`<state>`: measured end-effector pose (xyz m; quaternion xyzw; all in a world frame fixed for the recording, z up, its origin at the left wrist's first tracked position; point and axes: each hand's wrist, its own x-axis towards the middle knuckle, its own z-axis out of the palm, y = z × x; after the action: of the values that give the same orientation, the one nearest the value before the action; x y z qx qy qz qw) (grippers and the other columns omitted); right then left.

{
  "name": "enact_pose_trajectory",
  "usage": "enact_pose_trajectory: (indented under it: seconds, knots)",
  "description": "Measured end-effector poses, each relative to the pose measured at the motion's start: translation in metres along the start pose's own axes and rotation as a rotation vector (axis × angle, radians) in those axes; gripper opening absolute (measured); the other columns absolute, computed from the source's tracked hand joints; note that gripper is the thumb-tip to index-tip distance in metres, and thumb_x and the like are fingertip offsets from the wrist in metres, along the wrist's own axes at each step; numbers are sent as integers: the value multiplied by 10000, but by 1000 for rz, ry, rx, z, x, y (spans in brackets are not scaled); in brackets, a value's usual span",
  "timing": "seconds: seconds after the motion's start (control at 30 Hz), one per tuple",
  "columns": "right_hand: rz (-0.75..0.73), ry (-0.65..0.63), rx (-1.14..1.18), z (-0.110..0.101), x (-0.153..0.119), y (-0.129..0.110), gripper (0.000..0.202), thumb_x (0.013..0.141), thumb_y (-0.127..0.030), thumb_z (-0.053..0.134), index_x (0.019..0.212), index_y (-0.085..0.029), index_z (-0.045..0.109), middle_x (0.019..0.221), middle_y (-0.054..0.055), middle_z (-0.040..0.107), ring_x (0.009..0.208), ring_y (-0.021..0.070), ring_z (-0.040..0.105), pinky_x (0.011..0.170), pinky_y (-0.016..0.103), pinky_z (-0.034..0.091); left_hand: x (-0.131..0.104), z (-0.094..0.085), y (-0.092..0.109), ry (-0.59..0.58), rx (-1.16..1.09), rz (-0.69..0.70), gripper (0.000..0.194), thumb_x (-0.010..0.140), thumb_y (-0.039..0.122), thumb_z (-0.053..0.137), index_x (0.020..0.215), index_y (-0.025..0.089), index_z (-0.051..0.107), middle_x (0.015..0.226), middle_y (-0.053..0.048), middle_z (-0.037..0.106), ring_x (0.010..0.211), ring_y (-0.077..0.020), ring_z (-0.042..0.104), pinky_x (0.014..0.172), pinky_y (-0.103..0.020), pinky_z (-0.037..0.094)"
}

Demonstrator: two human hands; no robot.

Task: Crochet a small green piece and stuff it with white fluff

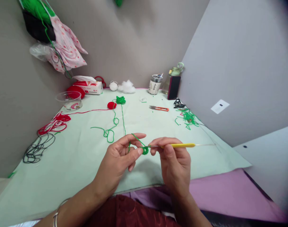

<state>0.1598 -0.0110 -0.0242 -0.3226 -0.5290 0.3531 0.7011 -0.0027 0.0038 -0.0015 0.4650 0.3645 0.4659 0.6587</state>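
The small green crochet piece [145, 150] is pinched in the left hand [121, 157], apparently to steady its stitches for the yellow-handled hook [181, 145] gripped in the right hand [174, 160].

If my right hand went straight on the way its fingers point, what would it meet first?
Probably the small green crochet piece in your left hand, just left of your right hand, though one view leaves depth unclear.
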Motion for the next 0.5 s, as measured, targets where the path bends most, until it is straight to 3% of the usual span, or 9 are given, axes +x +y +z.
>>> enact_pose_trajectory:
  seconds: [0.17,0.5]
  knots:
    - [-22,-36,-27,-3,-1,-3,217,1066,-245,521,1028,-248,734,934,29,755,764,152,696,710,312,583,0,-1,-1,11,40,2,342,870,359,796,1202,283,769,882,14,637,550,-62,438,511,-222,373]
    - [-370,-176,-424,-6,-9,-8,279,1018,-95,521,1178,-245,694,982,73,773,943,216,734,773,385,607,-4,3,4,142,215,116,253,854,290,778,1104,258,796,810,22,606,542,-66,392,538,-236,361]
